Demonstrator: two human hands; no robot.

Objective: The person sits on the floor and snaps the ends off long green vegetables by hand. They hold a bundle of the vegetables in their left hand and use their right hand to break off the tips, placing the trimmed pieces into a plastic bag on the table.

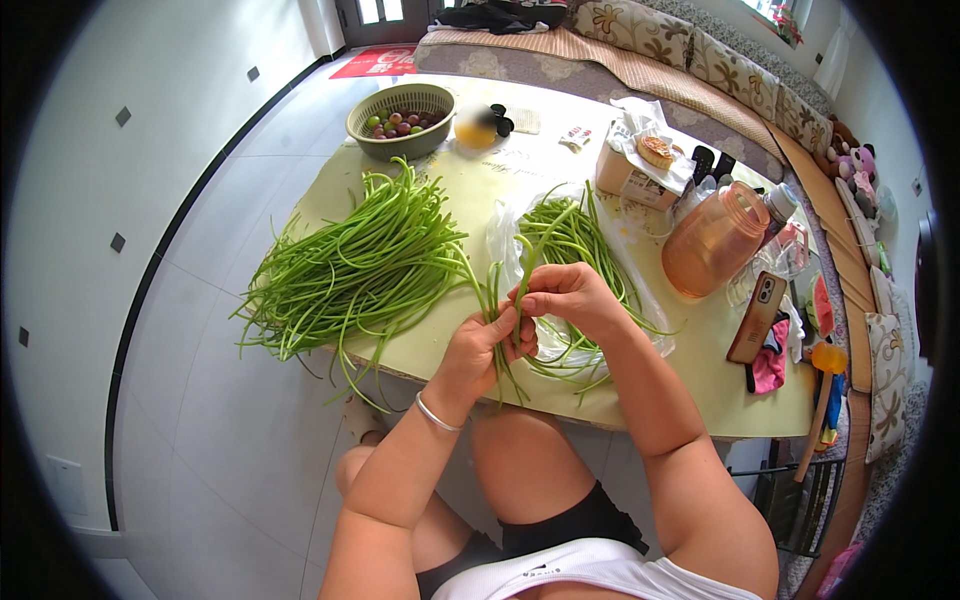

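My left hand (478, 352) grips a small bunch of long green beans (496, 300) at the table's front edge, a silver bangle on its wrist. My right hand (568, 295) pinches the same beans just above and to the right. A big loose heap of long green beans (355, 265) spreads over the left of the pale yellow table (470, 180). A second pile of beans (570, 235) lies on a clear plastic bag (500, 235) behind my right hand.
A green basket of small round fruit (402, 118) stands at the far end. An orange plastic jug (714, 240), a cardboard box with a biscuit (640, 170), a phone (757, 316) and a pink cloth (770, 368) sit to the right. A cushioned sofa (690, 60) runs behind.
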